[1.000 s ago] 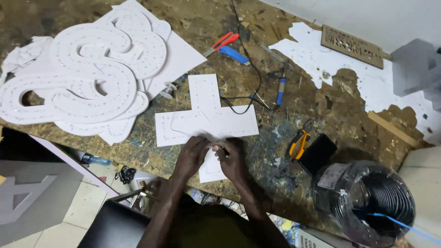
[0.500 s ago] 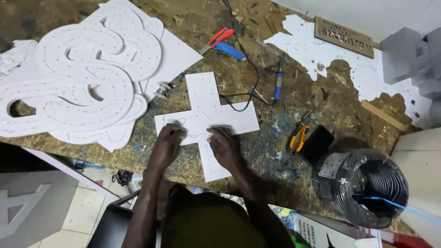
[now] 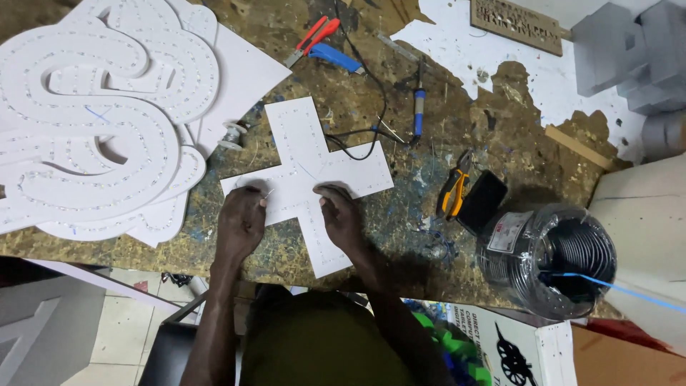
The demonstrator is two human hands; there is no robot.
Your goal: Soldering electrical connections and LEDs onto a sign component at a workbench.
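Observation:
A white cross-shaped board (image 3: 304, 154) with rows of small holes lies flat on the worn workbench (image 3: 429, 236). My left hand (image 3: 241, 218) rests on its left arm, fingers pinched on a thin wire end near the edge. My right hand (image 3: 340, 216) presses down on the cross near its centre, fingertips closed on the board. A thin wire runs in a curve between the two hands across the board.
Large white curved letter boards (image 3: 93, 121) are stacked at the left. Red-handled pliers (image 3: 314, 37), a blue-handled soldering iron (image 3: 419, 104), yellow pliers (image 3: 451, 193) and a black box (image 3: 482, 201) lie around. A wrapped coil of black cable (image 3: 554, 261) sits at right.
My hands have moved apart, left hand out onto the left arm of the cross, right hand staying near the centre. The view has shifted closer to the board.

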